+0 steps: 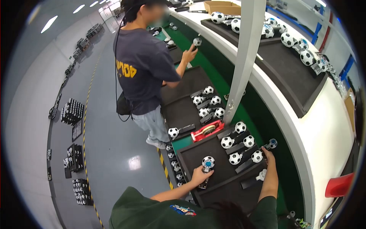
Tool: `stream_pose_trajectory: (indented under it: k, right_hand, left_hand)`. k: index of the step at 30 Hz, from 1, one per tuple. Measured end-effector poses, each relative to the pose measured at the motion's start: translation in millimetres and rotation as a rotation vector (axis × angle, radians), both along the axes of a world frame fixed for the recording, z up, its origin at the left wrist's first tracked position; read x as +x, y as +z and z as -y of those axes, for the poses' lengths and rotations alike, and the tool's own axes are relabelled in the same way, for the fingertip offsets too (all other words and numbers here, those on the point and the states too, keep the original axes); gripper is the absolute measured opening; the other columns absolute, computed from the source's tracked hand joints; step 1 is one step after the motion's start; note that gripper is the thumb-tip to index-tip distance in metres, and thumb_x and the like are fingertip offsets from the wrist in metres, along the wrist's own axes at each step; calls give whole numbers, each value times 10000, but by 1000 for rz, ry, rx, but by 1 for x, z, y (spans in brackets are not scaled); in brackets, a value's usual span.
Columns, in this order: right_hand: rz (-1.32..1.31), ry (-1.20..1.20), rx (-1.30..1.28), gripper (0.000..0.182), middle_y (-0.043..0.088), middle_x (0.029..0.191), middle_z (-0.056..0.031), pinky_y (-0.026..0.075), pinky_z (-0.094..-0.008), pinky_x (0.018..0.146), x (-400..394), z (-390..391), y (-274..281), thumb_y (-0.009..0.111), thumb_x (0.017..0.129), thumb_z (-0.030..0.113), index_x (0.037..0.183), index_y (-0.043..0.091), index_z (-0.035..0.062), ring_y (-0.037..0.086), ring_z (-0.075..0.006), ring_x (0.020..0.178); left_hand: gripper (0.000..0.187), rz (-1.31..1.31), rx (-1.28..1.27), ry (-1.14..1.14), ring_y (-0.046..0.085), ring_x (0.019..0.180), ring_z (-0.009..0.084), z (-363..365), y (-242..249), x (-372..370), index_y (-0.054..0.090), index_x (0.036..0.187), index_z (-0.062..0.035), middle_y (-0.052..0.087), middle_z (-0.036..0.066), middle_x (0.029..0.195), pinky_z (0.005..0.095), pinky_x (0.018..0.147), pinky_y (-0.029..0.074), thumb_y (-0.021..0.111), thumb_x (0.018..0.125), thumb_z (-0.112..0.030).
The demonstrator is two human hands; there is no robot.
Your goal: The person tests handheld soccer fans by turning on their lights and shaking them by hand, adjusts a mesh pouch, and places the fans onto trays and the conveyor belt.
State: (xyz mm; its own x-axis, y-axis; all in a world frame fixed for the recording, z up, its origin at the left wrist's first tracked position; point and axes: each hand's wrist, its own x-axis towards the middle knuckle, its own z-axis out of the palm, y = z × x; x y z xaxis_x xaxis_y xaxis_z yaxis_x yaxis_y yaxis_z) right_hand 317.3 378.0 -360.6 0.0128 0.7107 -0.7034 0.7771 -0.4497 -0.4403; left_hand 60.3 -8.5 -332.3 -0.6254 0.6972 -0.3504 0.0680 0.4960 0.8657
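My left hand (201,176) is closed round the dark handle of a soccer-ball-headed device (208,162), over a black foam-lined tray (198,152). A blue round part shows on the front of its ball. At the tray's right edge, above the green conveyor belt, my right hand (268,154) is closed on a second soccer-ball-headed device (272,144), also with blue on its ball; its fingers are partly hidden. Several black-handled soccer-ball devices (235,158) lie in rows in the tray, left of my right hand. Another device (251,183) lies below them, beside my right forearm.
A red tape dispenser (207,131) stands between my tray and a farther tray (171,114). A co-worker (143,68) stands ahead on the left, holding a similar device (197,42). A white post (244,57) rises beside the belt. A shelf tray (289,72) holds more balls.
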Motion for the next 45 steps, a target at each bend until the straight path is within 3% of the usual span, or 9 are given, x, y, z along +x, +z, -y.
stream_pose_trajectory:
  k: [6, 17, 21, 23, 25, 28, 32, 35, 45]
  right_hand:
    - [-462, -150, 70, 475, 647, 893, -147, 487, -342, 665, -65, 18, 52, 637, 810, 410, 1024, 605, -13, 605, -235, 724]
    - [-1294, -517, 117, 339, 649, 1019, -139, 510, -269, 749, 0, 66, 63, 595, 900, 242, 1117, 551, -16, 633, -176, 856]
    - [-1259, -390, 36, 360, 606, 1108, -205, 501, -339, 830, -27, 189, 143, 556, 924, 166, 1215, 438, -11, 609, -290, 1017]
    - [-1258, -309, -88, 411, 576, 1149, -251, 495, -393, 863, -42, 248, 148, 553, 919, 148, 1259, 379, -5, 594, -348, 1052]
    - [-1261, -226, -153, 510, 563, 1178, -240, 496, -418, 876, -62, 293, 135, 597, 878, 90, 1314, 342, 21, 590, -326, 1062]
    - [-1178, -274, -205, 587, 594, 1117, -181, 504, -367, 867, -81, 343, 81, 586, 857, -14, 1363, 298, 62, 616, -269, 1002]
    - [-1177, -363, -162, 605, 592, 1129, -177, 501, -345, 864, -97, 357, 44, 574, 857, -29, 1378, 283, 73, 618, -265, 1000]
    - [-1303, -467, -232, 567, 588, 1150, -156, 507, -298, 835, -99, 350, 47, 605, 851, -2, 1340, 324, 50, 624, -228, 976]
    - [-1260, -243, -287, 636, 564, 1204, -161, 479, -331, 904, -89, 333, 42, 568, 796, -80, 1363, 300, 21, 604, -264, 1050]
  left_hand:
    - [380, 0, 7, -13, 630, 604, 183, 0, 7, 0, 648, 893, 33, 679, 104, 739, 279, 596, 501, 751, 726, -293]
    - [349, 27, 39, -29, 629, 536, 175, 5, 0, -1, 654, 897, 9, 673, 86, 686, 272, 552, 499, 750, 731, -283]
    - [302, 41, 83, -56, 587, 529, 139, 3, 6, -4, 641, 851, -5, 643, 63, 652, 256, 514, 472, 748, 752, -270]
    - [226, 364, 95, -180, 587, 569, 145, 4, 4, -14, 592, 915, -4, 627, 73, 710, 268, 530, 475, 668, 841, -205]
    - [166, 559, 189, -287, 624, 695, 164, 2, 6, -26, 554, 1016, 10, 648, 108, 840, 249, 638, 497, 542, 916, -122]
    - [245, 729, 130, -479, 637, 855, 187, 3, -25, -52, 525, 1119, 10, 638, 140, 1014, 262, 755, 509, 550, 876, -8]
    - [440, 961, 129, -596, 629, 965, 216, -7, -16, -64, 469, 1231, 11, 606, 161, 1144, 289, 847, 508, 561, 809, 93]
    - [501, 1026, 70, -624, 624, 954, 184, -17, -14, -75, 475, 1225, 5, 607, 161, 1161, 263, 809, 508, 594, 760, 149]
    - [620, 1143, -5, -748, 612, 998, 190, -28, -22, -81, 475, 1246, -7, 596, 147, 1197, 273, 826, 511, 605, 680, 209]
